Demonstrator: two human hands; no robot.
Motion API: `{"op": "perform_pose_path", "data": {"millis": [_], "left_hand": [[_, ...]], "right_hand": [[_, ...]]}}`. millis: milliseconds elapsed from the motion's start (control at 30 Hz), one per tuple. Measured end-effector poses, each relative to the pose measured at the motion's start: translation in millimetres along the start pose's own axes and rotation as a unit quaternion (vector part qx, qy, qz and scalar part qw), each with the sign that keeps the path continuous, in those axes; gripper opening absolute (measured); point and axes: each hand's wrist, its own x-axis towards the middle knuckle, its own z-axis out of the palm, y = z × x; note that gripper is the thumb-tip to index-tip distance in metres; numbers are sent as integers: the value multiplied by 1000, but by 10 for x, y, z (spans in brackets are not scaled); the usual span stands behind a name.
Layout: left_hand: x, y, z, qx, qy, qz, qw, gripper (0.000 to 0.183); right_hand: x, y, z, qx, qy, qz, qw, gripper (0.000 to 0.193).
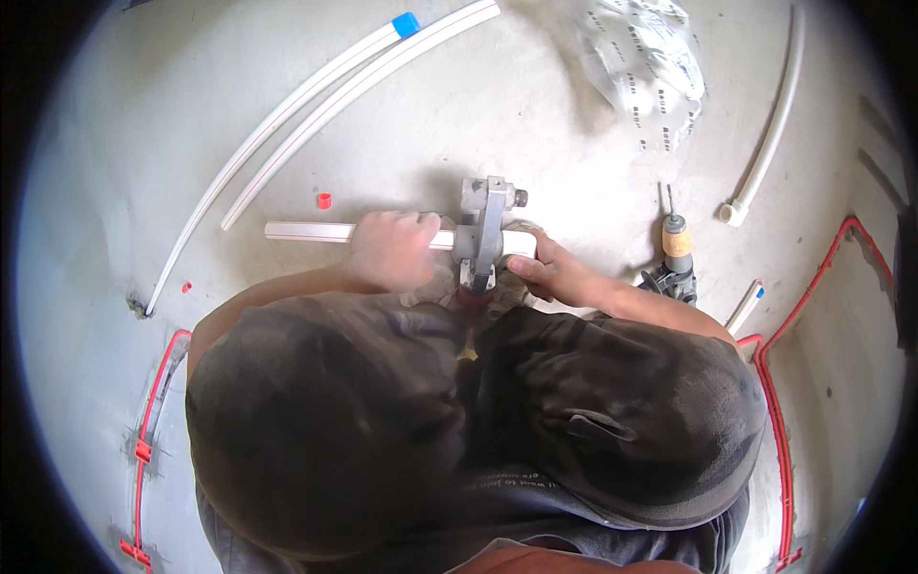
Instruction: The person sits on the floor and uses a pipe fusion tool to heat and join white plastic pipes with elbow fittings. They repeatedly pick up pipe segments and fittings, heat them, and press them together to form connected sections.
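Observation:
A short white plastic pipe with a red stripe [308, 231] lies level across the space in front of my knees. My left hand [392, 251], slightly blurred, is closed around it near its right end. That end meets the left side of a grey metal pipe fusion welder [489, 230], which stands upright between my feet. My right hand [553, 270] grips a white pipe fitting [520, 245] against the welder's right side. How deep the pipe and the fitting sit on the welder's heads cannot be made out.
Two long white pipes [330, 94] lie ahead to the left, one with a blue end. A red cap [324, 201] is nearer. Ahead right lie a clear plastic bag [650, 72], a drill [677, 253] and a pipe with an elbow [765, 143]. Red conduit [776, 421] runs along the right wall.

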Motion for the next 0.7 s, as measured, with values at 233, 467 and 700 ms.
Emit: {"op": "perform_pose_path", "data": {"millis": [233, 467, 700], "left_hand": [[-49, 25, 39, 24, 9, -12, 1000, 27], [-44, 107, 3, 63, 0, -36, 997, 20], [-42, 78, 120, 70, 41, -32, 996, 19]], "right_hand": [[17, 90, 48, 0, 17, -61, 998, 77], [-32, 88, 106, -5, 31, -100, 994, 70], [13, 224, 104, 0, 59, -86, 995, 68]]}}
